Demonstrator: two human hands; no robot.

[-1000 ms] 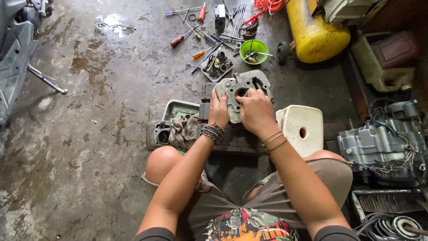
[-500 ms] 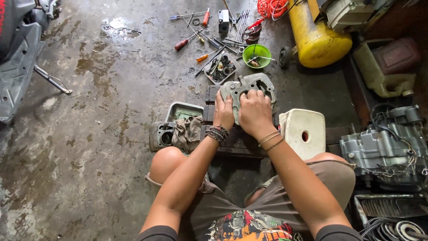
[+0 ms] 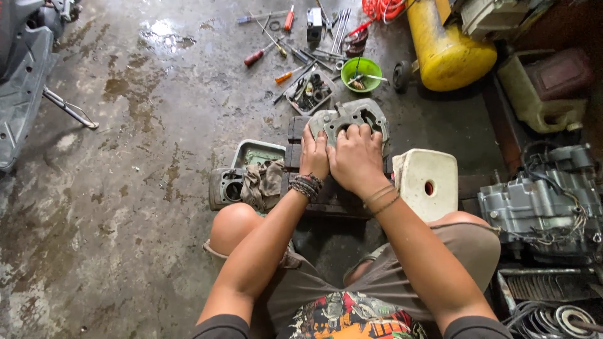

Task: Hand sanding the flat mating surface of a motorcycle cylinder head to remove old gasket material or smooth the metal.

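A grey metal engine cylinder block (image 3: 361, 117) lies on a dark block on the wet concrete floor in front of my knees. My left hand (image 3: 314, 157) presses against its left side, fingers closed along the edge. Beside it, my right hand (image 3: 355, 158) lies on top of the part with its fingers curled into the round bore. Both wrists wear bracelets. A dirty rag (image 3: 264, 184) lies over a second cylinder part (image 3: 225, 187) to the left of my hands.
A small metal tray (image 3: 256, 152) sits behind the rag. Screwdrivers (image 3: 264, 53), a green bowl (image 3: 360, 69), a yellow tank (image 3: 447, 47), a white container (image 3: 429, 183) and an engine (image 3: 540, 201) lie around. A scooter (image 3: 25, 75) stands at left.
My hands have stayed on the cylinder block, the right fingers shifting slightly into the bore. The camera view has drifted a little.
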